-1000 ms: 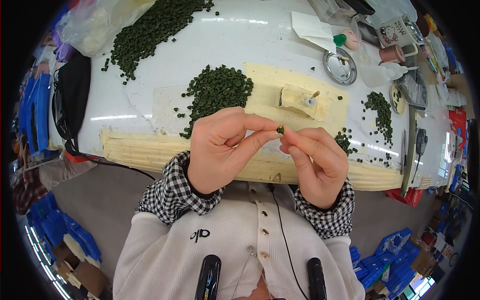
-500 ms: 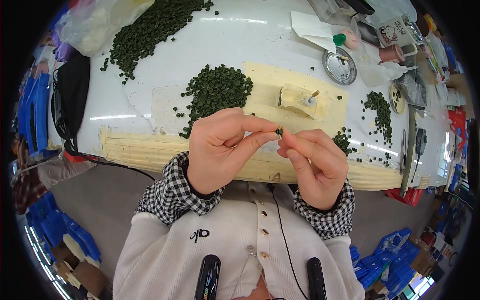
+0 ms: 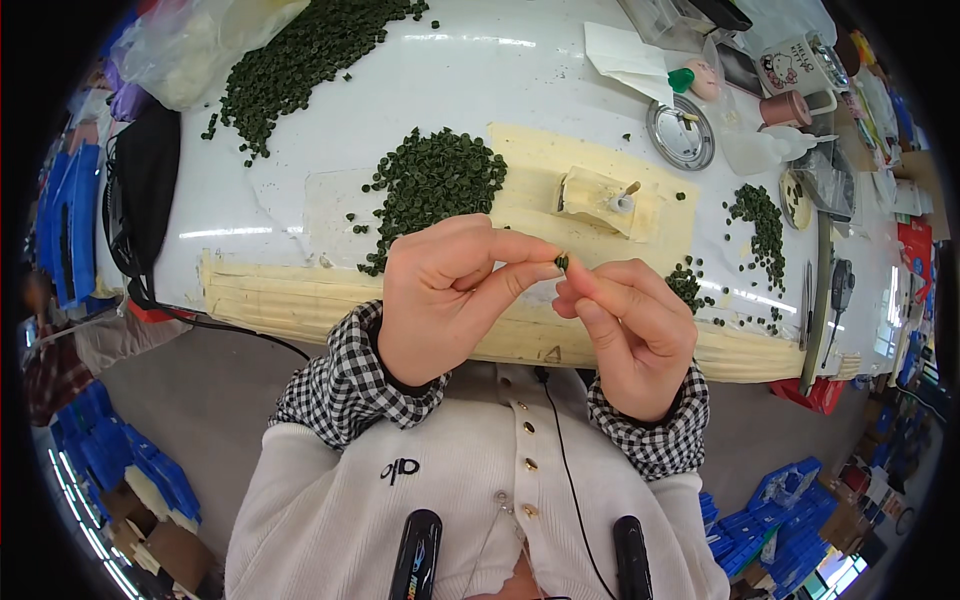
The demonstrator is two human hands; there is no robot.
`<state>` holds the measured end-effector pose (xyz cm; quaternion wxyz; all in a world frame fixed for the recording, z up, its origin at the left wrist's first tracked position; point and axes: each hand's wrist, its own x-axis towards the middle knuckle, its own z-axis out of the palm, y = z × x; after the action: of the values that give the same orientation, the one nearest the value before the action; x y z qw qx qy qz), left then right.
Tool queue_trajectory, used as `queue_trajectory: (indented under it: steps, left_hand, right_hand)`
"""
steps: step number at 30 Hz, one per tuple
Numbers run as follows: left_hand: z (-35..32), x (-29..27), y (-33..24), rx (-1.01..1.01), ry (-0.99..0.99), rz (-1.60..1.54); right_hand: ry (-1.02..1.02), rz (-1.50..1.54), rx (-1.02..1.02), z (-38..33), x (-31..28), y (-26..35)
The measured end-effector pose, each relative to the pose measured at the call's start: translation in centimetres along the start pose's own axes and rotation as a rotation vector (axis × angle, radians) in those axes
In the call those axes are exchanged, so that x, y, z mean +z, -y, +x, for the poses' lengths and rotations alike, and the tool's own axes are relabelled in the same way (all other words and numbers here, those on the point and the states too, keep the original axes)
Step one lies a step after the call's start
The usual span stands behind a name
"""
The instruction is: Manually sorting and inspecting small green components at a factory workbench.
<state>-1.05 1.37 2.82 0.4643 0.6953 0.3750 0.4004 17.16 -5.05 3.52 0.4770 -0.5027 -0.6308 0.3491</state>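
above the white table (image 3: pixel 560 90), left hand (image 3: pixel 440 300) and right hand (image 3: pixel 630 335) together pinch one small green bead (image 3: pixel 562 263).

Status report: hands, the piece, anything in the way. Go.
Left hand and right hand both pinch one small green piece, raised above table edge. Nothing between them.

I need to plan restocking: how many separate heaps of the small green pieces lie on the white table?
4. One long heap at the far left, one round heap beyond the left hand, one strip far right, one small cluster beside the right hand. Strays lie between them.
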Motion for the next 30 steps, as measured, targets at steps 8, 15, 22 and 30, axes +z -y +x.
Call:
queue_trajectory:
  steps: [8, 15, 22, 30]
  left_hand:
    - [-0.12, 0.08, 0.03, 0.002, -0.020, -0.028]
    - [-0.20, -0.08, -0.20, 0.002, -0.012, 0.001]
    - [-0.19, -0.15, -0.27, 0.010, -0.013, -0.013]
    - [-0.27, -0.18, -0.21, 0.003, -0.015, -0.007]
  right_hand:
    - [-0.016, 0.035, 0.006, -0.02, 0.06, 0.34]
    - [-0.018, 0.025, 0.000, -0.12, 0.09, 0.36]
    - [-0.018, 0.015, -0.004, -0.09, 0.14, 0.57]
    - [-0.011, -0.004, -0.006, -0.06, 0.15, 0.73]
